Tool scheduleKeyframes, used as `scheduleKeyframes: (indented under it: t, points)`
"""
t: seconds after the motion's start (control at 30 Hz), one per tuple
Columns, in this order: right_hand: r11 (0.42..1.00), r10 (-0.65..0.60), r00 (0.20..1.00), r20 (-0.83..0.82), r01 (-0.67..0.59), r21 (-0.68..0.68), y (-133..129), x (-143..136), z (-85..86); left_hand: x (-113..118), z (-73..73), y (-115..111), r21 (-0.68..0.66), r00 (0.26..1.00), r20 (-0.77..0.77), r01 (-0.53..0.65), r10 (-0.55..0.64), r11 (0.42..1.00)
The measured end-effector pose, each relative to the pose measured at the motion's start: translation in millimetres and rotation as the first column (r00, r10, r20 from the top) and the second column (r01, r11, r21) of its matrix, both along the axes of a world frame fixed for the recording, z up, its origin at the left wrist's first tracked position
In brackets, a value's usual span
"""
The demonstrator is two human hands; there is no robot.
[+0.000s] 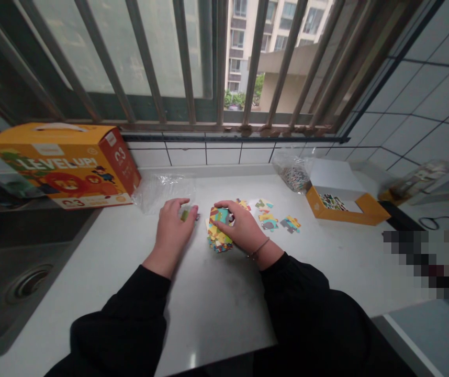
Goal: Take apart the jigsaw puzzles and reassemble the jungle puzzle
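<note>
My right hand [242, 228] is closed on a stack of colourful puzzle pieces [220, 230] at the middle of the white counter. To its left, my left hand [174, 225] rests at the counter with its thumb and fingers curled around a small greenish piece [185, 215], partly hidden by the fingers. Just right of the right hand lie several loose puzzle pieces [268, 221], one of them [290, 224] a little apart from the others.
An orange box [63, 167] stands at the back left by the sink [8, 293]. Clear plastic wrap [164, 192] lies beside it. Back right are a bag of pieces [297, 175] and an open orange box [321, 208]. A barred window is behind the counter.
</note>
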State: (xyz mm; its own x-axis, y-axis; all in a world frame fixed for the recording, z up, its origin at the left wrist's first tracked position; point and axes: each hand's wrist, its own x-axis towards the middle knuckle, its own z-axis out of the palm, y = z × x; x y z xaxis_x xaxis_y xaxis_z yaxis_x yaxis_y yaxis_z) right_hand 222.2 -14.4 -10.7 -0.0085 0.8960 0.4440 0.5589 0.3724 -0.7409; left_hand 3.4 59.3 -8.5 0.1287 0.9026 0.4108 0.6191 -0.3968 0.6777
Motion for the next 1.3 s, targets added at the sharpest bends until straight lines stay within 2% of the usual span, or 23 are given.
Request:
scheduleKeyframes:
  t: [0.07, 0.13, 0.17, 0.23, 0.33, 0.4, 0.47, 0.57, 0.63, 0.7, 0.73, 0.8, 0.87, 0.9, 0.97, 1.03, 1.1, 1.3]
  points:
    - [1.0, 0.03, 0.999, 0.024, -0.03, -0.004, 0, -1, -0.1, 9, 1.8, -8, -0.119, 0.982, 0.079, 0.182, -0.173, 0.976]
    - [0.999, 0.051, 0.998, 0.038, -0.051, -0.01, 0, -2, -0.5, 17, 0.2, -14, -0.235, 0.933, 0.2, 0.343, -0.3, 0.91]
    - [0.998, 0.056, 0.998, 0.041, -0.055, -0.01, 0, -2, -1.0, 20, -1.1, -15, -0.266, 0.91, 0.26, 0.388, -0.322, 0.882]
    - [0.999, 0.052, 0.998, 0.047, -0.051, -0.013, 0, -2, -2.4, 21, -3.0, -13, -0.282, 0.889, 0.358, 0.394, -0.285, 0.875]
    - [0.999, 0.037, 0.997, 0.065, -0.035, -0.032, 0, -1, -4.3, 6, -0.6, -1, -0.281, 0.922, 0.37, 0.23, -0.116, 0.932]
    - [0.998, 0.026, 0.995, 0.092, -0.021, -0.053, 0, 1, -4.1, -14, 3.6, 10, -0.252, 0.967, 0.254, 0.032, 0.034, 0.967]
    - [0.995, 0.022, 0.991, 0.134, -0.01, -0.095, -1, 2, -2.7, -36, 7.2, 21, -0.205, 0.987, 0.051, -0.141, 0.154, 0.968]
    - [0.987, 0.032, 0.982, 0.187, -0.001, -0.161, -2, 2, 0.2, -64, 7.6, 32, -0.227, 0.936, -0.236, -0.313, 0.26, 0.922]
    - [0.985, 0.027, 0.979, 0.205, 0.009, -0.172, -2, 1, 1.3, -72, 5.0, 34, -0.213, 0.883, -0.388, -0.365, 0.265, 0.906]
    - [0.985, 0.012, 0.978, 0.208, 0.025, -0.171, -2, 1, 1.1, -70, 2.6, 33, -0.127, 0.839, -0.465, -0.379, 0.283, 0.917]
    - [0.985, 0.003, 0.979, 0.205, 0.033, -0.172, -1, 0, 0.5, -66, 2.2, 31, -0.067, 0.835, -0.469, -0.36, 0.289, 0.93]
    - [0.981, -0.018, 0.982, 0.186, 0.053, -0.185, 0, 0, -1.2, -54, 3.4, 26, 0.016, 0.88, -0.416, -0.245, 0.229, 0.969]
    - [0.97, -0.047, 0.987, 0.152, 0.081, -0.228, 1, -1, -3.0, -37, 6.4, 17, -0.005, 0.951, -0.309, -0.029, 0.026, 1.0]
    - [0.961, -0.066, 0.989, 0.135, 0.099, -0.257, 2, -1, -3.8, -27, 7.8, 11, -0.047, 0.965, -0.239, 0.099, -0.108, 0.994]
    - [0.94, -0.121, 0.986, 0.116, 0.151, -0.305, 3, -1, -4.4, -9, 9.1, -3, -0.143, 0.925, -0.11, 0.348, -0.364, 0.927]
    - [0.918, -0.192, 0.974, 0.123, 0.222, -0.327, 4, -1, -3.7, 5, 7.7, -17, -0.204, 0.854, -0.04, 0.501, -0.519, 0.841]
    - [0.897, -0.254, 0.957, 0.141, 0.288, -0.336, 4, 0, -2.2, 14, 4.9, -27, -0.256, 0.828, -0.01, 0.54, -0.56, 0.802]
    - [0.858, -0.369, 0.924, 0.095, 0.378, -0.347, 6, 4, -1.1, 17, 2.1, -29, -0.293, 0.832, 0.013, 0.534, -0.555, 0.793]
